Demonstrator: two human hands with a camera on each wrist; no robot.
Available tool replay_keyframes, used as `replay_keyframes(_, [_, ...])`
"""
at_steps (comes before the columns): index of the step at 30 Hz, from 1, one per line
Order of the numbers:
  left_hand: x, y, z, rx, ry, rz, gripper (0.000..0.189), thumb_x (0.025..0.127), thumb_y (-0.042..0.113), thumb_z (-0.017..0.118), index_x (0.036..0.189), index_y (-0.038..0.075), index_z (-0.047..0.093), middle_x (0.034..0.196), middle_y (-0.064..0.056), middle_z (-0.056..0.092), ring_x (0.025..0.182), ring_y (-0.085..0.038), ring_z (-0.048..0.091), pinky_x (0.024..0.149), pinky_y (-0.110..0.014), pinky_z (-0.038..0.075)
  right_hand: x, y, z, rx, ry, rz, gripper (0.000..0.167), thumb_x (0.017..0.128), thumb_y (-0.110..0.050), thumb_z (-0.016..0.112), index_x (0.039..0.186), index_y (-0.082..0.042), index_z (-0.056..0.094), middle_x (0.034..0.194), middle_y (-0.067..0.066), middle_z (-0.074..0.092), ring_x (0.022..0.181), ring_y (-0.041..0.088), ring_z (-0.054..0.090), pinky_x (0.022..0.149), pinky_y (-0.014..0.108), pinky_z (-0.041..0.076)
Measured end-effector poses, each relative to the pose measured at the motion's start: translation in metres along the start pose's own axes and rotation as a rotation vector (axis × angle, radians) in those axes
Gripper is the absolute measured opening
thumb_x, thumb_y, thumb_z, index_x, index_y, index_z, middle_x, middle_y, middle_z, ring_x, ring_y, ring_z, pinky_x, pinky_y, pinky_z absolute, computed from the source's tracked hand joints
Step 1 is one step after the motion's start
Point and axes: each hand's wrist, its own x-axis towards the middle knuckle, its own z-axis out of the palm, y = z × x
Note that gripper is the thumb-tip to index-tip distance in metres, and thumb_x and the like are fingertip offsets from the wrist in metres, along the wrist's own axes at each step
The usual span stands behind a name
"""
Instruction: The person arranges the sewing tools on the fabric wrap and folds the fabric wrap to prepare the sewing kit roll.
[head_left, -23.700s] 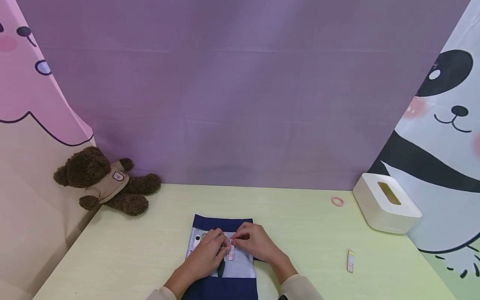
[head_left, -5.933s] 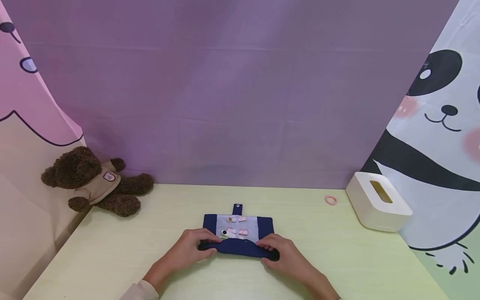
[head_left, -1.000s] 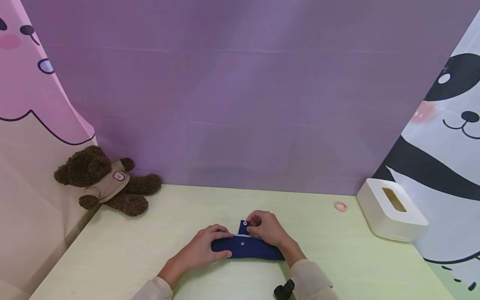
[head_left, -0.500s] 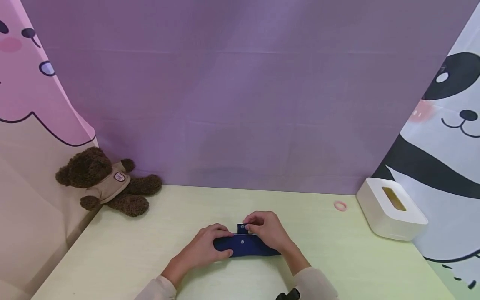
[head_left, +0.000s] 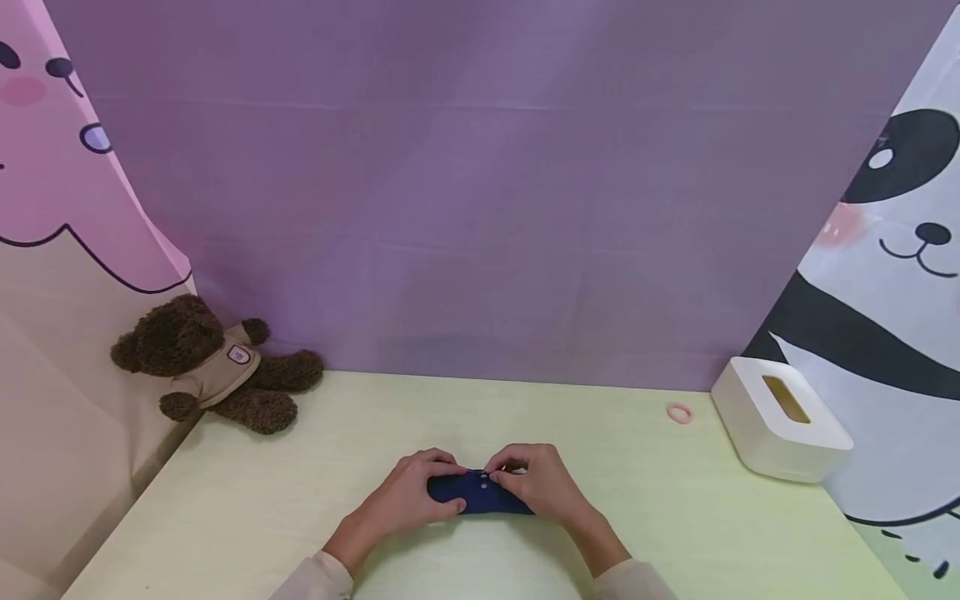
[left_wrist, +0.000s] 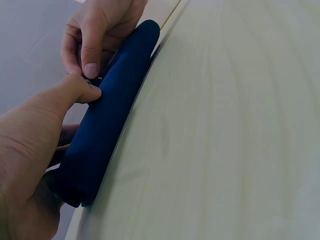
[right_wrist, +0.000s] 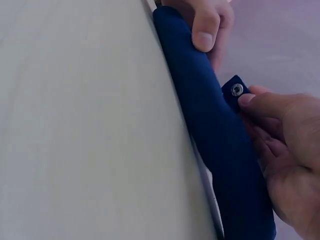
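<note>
A navy fabric roll-up pouch (head_left: 487,500) lies rolled on the table between the hands, a silver snap stud on its front. My left hand (head_left: 405,492) grips the roll's left part, thumb on the near side and fingers over the top. With thumb and fingertips my right hand (head_left: 546,485) pinches the short strap tab (right_wrist: 233,89), whose metal snap shows in the right wrist view. The tab stands at the top edge of the roll, apart from the stud. From the left wrist camera, the roll (left_wrist: 107,115) hides most of the tab.
A pink ring (head_left: 679,413) lies at the back right of the pale table (head_left: 360,417), beside a white tissue box (head_left: 787,425). At the back left leans a brown teddy bear (head_left: 217,367) in a beige shirt. A purple cloth (head_left: 480,208) hangs behind.
Earlier the pouch lay unfolded with small items inside; it is rolled up now. Over the last second my right hand has brought the strap tab down towards the roll's front. Left hand holds still.
</note>
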Motion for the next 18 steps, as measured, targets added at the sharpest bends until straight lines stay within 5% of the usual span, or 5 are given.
replay_keyframes(18, [0.001, -0.003, 0.002, -0.047, -0.004, -0.005, 0.044, 0.087, 0.041, 0.079, 0.125, 0.018, 0.075, 0.133, -0.003, 0.065, 0.127, -0.031, 0.059, 0.105, -0.055, 0.048, -0.003, 0.012, -0.001, 0.076, -0.111, -0.089, 0.011, 0.09, -0.003, 0.077, 0.097, -0.011, 0.079, 0.096, 0.006, 0.079, 0.082, 0.001, 0.066, 0.077, 0.022, 0.058])
